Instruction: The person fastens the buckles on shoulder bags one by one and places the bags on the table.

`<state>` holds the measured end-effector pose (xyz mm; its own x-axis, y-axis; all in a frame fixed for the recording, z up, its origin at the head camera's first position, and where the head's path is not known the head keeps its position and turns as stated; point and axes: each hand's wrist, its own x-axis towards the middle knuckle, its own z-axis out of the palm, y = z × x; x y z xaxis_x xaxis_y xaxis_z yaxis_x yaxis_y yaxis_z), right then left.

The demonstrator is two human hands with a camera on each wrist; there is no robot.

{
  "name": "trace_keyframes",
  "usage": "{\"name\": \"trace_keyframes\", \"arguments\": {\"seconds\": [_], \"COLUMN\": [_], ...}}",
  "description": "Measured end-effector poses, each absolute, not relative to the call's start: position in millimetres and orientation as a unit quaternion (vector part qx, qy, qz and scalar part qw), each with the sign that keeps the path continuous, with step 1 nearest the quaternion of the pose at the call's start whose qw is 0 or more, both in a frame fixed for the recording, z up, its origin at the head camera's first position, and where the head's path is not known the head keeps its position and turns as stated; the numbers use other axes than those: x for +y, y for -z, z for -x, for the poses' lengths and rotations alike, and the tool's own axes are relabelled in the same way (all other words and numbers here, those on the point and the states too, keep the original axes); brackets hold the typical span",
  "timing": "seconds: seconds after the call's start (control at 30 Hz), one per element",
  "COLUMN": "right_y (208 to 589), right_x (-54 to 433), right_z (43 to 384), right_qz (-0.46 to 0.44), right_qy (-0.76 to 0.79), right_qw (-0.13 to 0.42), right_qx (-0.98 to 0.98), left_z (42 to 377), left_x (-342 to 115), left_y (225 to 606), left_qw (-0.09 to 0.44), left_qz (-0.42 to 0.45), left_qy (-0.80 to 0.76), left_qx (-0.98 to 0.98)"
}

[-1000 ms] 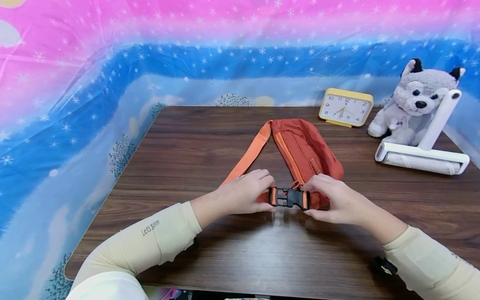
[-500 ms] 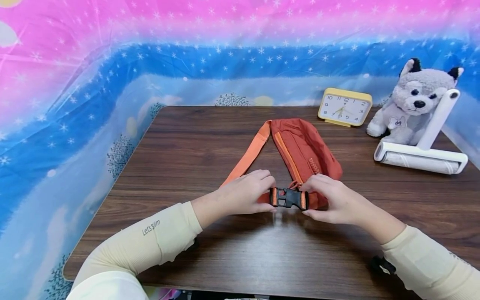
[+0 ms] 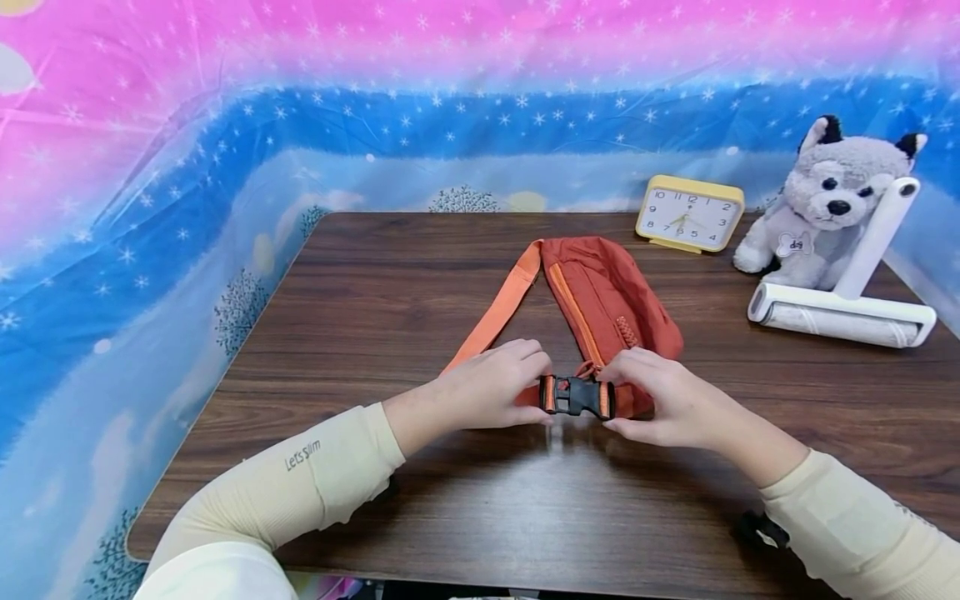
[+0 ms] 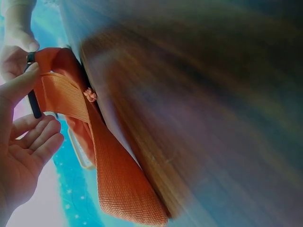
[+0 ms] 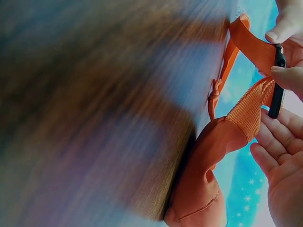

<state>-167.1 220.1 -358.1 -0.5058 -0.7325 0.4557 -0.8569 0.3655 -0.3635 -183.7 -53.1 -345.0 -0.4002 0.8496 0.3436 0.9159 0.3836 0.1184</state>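
A rust-red waist bag [image 3: 611,300] lies on the table, with its orange strap [image 3: 497,315] looping to the left. At its near end is a black side-release buckle [image 3: 576,397], its halves fitted into each other, a red spot showing in the left one. My left hand [image 3: 495,385] pinches the left half between thumb and fingers. Facing it, my right hand [image 3: 663,400] pinches the right half. Both wrist views show the buckle edge-on, held up off the wood; the left one also shows the orange webbing [image 4: 125,184] hanging beneath.
A yellow alarm clock [image 3: 692,213] stands behind the bag to the right. Beside it sits a grey plush dog [image 3: 832,208], with a white lint roller [image 3: 843,315] in front. A snowflake-printed cloth [image 3: 495,125] hangs behind the brown wooden table [image 3: 375,283].
My right hand has moved slightly left, pushing the buckle's halves closer together, so the gap between them is narrower. The left hand has stayed nearly still.
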Motion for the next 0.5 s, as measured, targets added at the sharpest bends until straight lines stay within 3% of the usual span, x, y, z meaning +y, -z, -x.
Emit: {"name": "trace_keyframes", "arguments": {"seconds": [0.5], "right_y": [357.1], "right_x": [217.7], "right_z": [165.3], "right_qz": [-0.485], "right_qy": [-0.286], "right_qw": [0.109], "right_qx": [-0.819], "left_z": [182.8], "left_x": [-52.9], "left_y": [344.8], "left_qw": [0.12], "left_qz": [0.545], "left_qy": [0.145], "left_qx": [-0.817]}}
